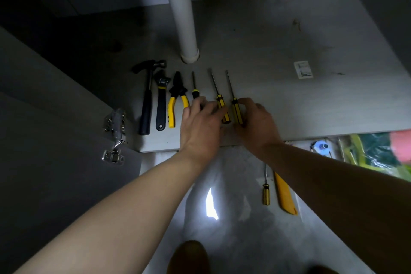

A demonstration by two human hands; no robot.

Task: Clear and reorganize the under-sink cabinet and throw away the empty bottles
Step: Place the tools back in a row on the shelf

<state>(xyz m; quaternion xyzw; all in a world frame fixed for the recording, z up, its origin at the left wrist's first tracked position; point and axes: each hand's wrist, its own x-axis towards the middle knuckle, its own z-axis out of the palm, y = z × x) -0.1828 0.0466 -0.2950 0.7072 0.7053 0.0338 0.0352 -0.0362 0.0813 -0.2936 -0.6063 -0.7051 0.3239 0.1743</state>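
A row of tools lies on the cabinet floor (289,104): a hammer (146,104), a black wrench (161,104), yellow-handled pliers (175,100), and three screwdrivers. My left hand (200,127) rests over the black-handled screwdriver (194,89), its fingertips touching the middle yellow screwdriver (219,98). My right hand (258,124) pinches the handle of the rightmost yellow screwdriver (234,107), which lies flat with its tip pointing to the back.
A white drain pipe (181,13) stands behind the tools. The cabinet door with its hinge (115,133) is open at left. On the tiled floor lie a small screwdriver (265,193) and a yellow knife (284,196). A bottle cap (321,147) and green bags (375,151) sit at right.
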